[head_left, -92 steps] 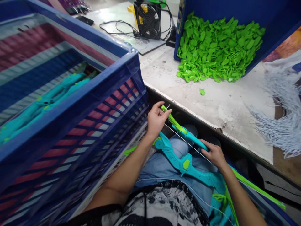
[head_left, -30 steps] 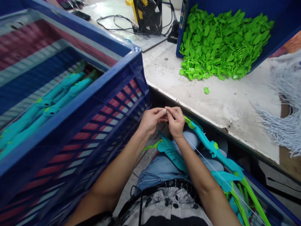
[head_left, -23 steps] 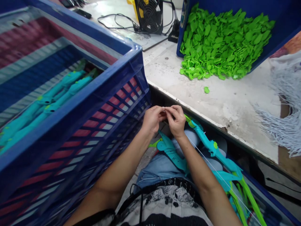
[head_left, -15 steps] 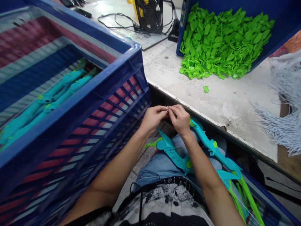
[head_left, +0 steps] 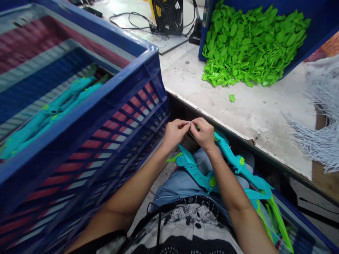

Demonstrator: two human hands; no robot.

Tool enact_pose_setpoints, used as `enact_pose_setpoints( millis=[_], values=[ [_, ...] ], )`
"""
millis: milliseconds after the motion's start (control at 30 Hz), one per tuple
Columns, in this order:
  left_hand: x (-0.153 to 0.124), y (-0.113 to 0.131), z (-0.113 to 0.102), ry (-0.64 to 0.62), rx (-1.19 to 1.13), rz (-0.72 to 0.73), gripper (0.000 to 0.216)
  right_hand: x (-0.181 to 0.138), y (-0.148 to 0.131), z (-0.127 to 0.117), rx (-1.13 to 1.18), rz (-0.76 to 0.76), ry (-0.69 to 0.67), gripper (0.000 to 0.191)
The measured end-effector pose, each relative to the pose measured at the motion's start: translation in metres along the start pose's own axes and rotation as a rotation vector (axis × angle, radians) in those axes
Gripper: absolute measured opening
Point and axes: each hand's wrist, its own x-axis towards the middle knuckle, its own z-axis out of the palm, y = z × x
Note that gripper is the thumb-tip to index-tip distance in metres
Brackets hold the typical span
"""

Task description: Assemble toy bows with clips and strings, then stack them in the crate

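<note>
My left hand [head_left: 174, 133] and my right hand [head_left: 203, 133] meet fingertip to fingertip, both closed in a pinch on a thin white cord [head_left: 190, 123]. The cord makes a small loop or knot there; its exact form is hidden by the fingers. Across my lap, under my right forearm, rests a turquoise and green plastic toy bow [head_left: 194, 171]. Its second turquoise limb [head_left: 230, 151] runs along the table edge, and a white strand shows at its lower right end.
A blue crate [head_left: 124, 102] at left holds similar turquoise pieces [head_left: 53, 113]. On the white table [head_left: 190, 77], green plastic pieces [head_left: 251, 46] spill from a tipped blue bin [head_left: 317, 24]. White cords [head_left: 317, 141] lie at right. A black fan [head_left: 169, 16] stands behind.
Both hands stay pinched together at nearly the same place, with slight finger movement. The loop at the fingertips looks smaller, and a strand now shows below the right fingers.
</note>
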Motion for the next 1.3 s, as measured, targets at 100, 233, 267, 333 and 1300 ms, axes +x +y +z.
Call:
enact_pose_setpoints(
  millis=[100, 233, 267, 333, 1300],
  values=[
    [0.0, -0.002, 0.004, 0.014, 0.009, -0.04, 0.019, -0.003, 0.001, 0.001, 0.154, 0.106, 0.065, 0.016],
    [-0.002, -0.001, 0.005, 0.003, -0.012, -0.057, 0.019, -0.008, 0.004, 0.002, 0.291, 0.171, 0.082, 0.015],
    [-0.002, -0.001, 0.004, -0.021, -0.03, -0.066, 0.019, -0.009, 0.005, 0.003, 0.307, 0.154, 0.077, 0.016],
    [-0.003, 0.001, 0.001, -0.092, -0.071, -0.122, 0.021, -0.01, 0.006, 0.003, 0.32, 0.109, 0.076, 0.016],
    [-0.006, -0.02, -0.011, -0.24, 0.296, 0.078, 0.025, -0.029, 0.022, 0.027, 0.028, 0.006, 0.048, 0.019]
  ],
)
